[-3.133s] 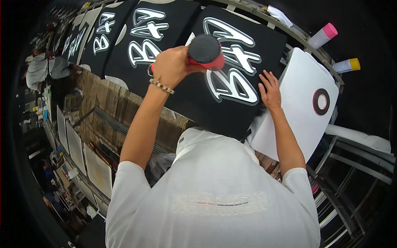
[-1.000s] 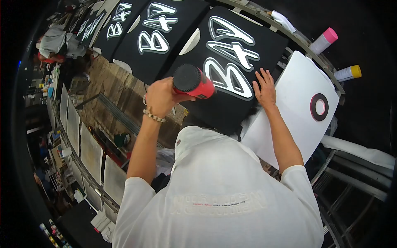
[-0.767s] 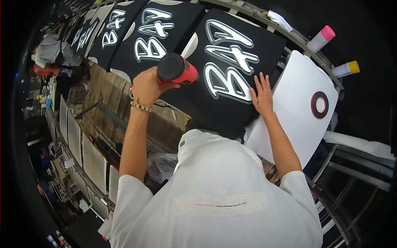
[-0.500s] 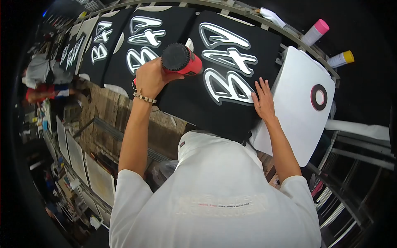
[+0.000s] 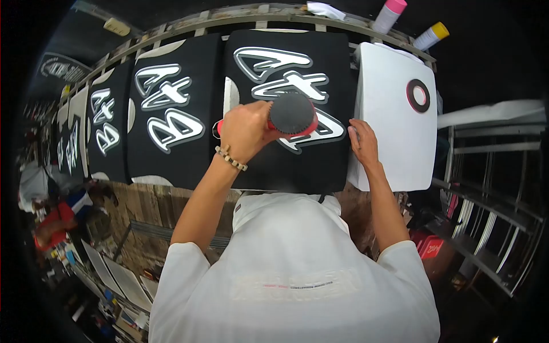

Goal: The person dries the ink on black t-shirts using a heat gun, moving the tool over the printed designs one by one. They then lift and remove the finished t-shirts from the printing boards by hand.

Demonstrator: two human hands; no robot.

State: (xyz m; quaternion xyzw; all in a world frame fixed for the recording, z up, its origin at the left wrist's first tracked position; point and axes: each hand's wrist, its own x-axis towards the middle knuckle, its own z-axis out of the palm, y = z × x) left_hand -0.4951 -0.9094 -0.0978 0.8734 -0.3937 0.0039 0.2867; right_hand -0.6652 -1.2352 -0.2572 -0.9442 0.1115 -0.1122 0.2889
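Observation:
My left hand, with a beaded bracelet at its wrist, is wrapped round a red heat gun with a black ribbed end. The tool is held over a black printed panel with white, grey-edged lettering, and covers part of the letters. My right hand is at the panel's right edge, beside a white board; its fingers are apart and hold nothing. A roll of tape with a dark ring and pink edge lies on the white board.
More black panels with the same lettering line up to the left. A pink-capped can and a yellow-capped can stand on the back rail. Metal racks are at the right. A person in red is at far left.
The view has turned and shifted. My left hand has carried the heat gun rightward over the panel's lettering. My right hand has moved off the lettering to the panel's edge.

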